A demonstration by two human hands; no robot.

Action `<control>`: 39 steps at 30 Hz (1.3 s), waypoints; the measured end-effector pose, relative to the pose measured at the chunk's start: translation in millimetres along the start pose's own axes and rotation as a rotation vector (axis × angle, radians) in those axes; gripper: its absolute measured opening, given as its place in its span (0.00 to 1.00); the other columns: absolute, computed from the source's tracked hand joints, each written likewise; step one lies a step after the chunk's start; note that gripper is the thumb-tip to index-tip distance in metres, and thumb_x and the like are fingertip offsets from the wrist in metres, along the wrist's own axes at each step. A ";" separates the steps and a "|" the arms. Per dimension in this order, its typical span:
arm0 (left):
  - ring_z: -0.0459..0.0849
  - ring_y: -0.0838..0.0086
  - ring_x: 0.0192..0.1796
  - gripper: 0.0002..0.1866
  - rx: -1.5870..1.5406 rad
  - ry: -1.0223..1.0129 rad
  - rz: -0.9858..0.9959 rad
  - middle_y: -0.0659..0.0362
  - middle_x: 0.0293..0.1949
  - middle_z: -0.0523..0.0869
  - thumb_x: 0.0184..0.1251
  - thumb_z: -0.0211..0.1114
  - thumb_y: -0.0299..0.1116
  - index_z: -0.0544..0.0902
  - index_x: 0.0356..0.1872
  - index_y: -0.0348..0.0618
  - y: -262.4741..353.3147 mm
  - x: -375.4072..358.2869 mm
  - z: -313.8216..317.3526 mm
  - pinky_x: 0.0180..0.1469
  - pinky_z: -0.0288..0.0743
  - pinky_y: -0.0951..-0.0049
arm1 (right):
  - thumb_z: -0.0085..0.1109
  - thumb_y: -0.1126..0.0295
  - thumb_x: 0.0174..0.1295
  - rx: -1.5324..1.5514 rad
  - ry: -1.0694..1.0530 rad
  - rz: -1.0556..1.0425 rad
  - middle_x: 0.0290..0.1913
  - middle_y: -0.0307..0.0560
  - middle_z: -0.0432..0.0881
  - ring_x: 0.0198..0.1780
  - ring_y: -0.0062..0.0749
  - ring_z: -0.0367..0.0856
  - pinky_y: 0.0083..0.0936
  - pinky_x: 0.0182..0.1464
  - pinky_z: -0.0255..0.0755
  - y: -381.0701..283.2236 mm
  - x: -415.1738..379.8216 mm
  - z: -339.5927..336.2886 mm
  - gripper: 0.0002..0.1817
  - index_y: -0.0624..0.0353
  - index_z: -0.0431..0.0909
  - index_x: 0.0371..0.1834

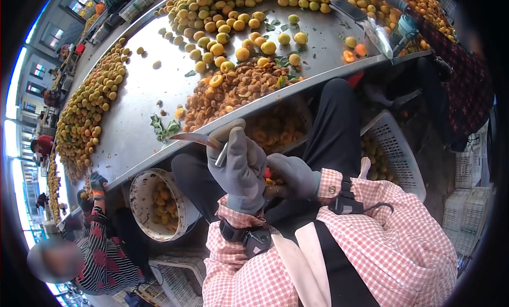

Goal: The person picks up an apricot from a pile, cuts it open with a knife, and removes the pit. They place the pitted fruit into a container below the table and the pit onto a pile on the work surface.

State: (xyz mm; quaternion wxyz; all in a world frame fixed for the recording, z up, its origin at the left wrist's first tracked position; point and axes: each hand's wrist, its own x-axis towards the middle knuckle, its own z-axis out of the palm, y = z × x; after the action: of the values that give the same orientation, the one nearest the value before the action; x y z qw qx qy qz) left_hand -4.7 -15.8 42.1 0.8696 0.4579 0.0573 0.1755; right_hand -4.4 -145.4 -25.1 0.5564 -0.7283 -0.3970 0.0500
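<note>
My left hand (238, 166), in a grey glove, is closed around a small knife (192, 138). Its curved, brownish blade points left, and a short metal piece shows between the fingers. Close beside it, my gloved right hand (295, 175) is curled over what looks like an apricot (269, 181); only a red and orange patch shows between the hands. Beyond them, a heap of brown apricot stones (233, 92) lies along the near edge of the metal table (143, 103). Whole apricots (217, 48) are scattered behind it.
A white bucket (142, 222) with apricots stands left of my knees. Under the table edge is a crate of halved apricots (273, 132). A white plastic crate (397, 143) stands at right. Co-workers sit left and right; a gloved hand (98, 185) shows at left.
</note>
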 end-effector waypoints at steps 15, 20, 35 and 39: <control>0.55 0.86 0.11 0.08 -0.045 -0.080 -0.003 0.69 0.13 0.60 0.74 0.54 0.32 0.76 0.46 0.41 3.9 13.3 -15.9 0.12 0.50 0.81 | 0.59 0.75 0.62 0.703 -0.132 0.640 0.54 0.43 0.74 0.56 0.25 0.74 0.23 0.60 0.67 -23.3 7.9 -1.9 0.25 0.59 0.63 0.62; 0.58 0.85 0.12 0.06 -0.127 0.032 -0.019 0.67 0.14 0.64 0.71 0.58 0.31 0.77 0.44 0.42 9.9 4.4 -10.3 0.15 0.52 0.81 | 0.58 0.76 0.63 0.350 -0.028 0.199 0.58 0.47 0.70 0.56 0.28 0.75 0.24 0.59 0.68 -17.3 3.1 2.5 0.25 0.60 0.62 0.63; 0.52 0.87 0.11 0.11 -0.174 0.011 0.027 0.70 0.14 0.59 0.74 0.54 0.37 0.76 0.48 0.43 17.0 3.2 -0.3 0.13 0.48 0.81 | 0.66 0.71 0.57 0.033 0.169 -0.234 0.51 0.55 0.75 0.52 0.44 0.78 0.30 0.53 0.72 -1.7 11.1 4.2 0.30 0.59 0.64 0.62; 0.52 0.86 0.11 0.10 -0.216 -0.019 -0.001 0.70 0.14 0.59 0.74 0.54 0.37 0.75 0.48 0.43 20.4 10.2 1.7 0.13 0.49 0.81 | 0.69 0.72 0.51 -0.119 0.225 -0.302 0.49 0.59 0.75 0.50 0.55 0.77 0.32 0.48 0.75 1.3 18.1 5.2 0.34 0.58 0.64 0.63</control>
State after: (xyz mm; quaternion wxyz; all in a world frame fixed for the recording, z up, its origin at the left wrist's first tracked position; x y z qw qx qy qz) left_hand 0.0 -2.9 60.4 0.9145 0.3630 0.0301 0.1761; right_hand 5.9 -130.0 -21.5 0.5543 -0.6931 -0.4393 -0.1396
